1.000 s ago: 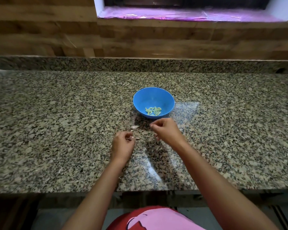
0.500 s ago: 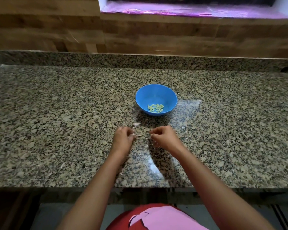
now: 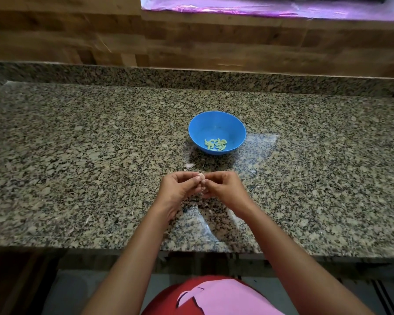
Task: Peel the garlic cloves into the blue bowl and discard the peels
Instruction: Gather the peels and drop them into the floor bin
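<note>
Both hands are close together over the granite counter (image 3: 77, 155). The left hand (image 3: 178, 189) and right hand (image 3: 223, 187) meet fingertip to fingertip, each pinching the one garlic clove (image 3: 201, 176) held right between them. Just beyond, a loose peel (image 3: 189, 165) lies on the stone. Further back sits the blue bowl (image 3: 214, 126), clear of the hands, with peeled cloves (image 3: 215, 144) heaped inside.

Speckled granite countertop (image 3: 77, 178): broad open surface to left and right. Obstacles: round blue plastic bowl (image 3: 216, 126), mid-counter; pale papery peel scrap (image 3: 189, 165) near its front.
</note>
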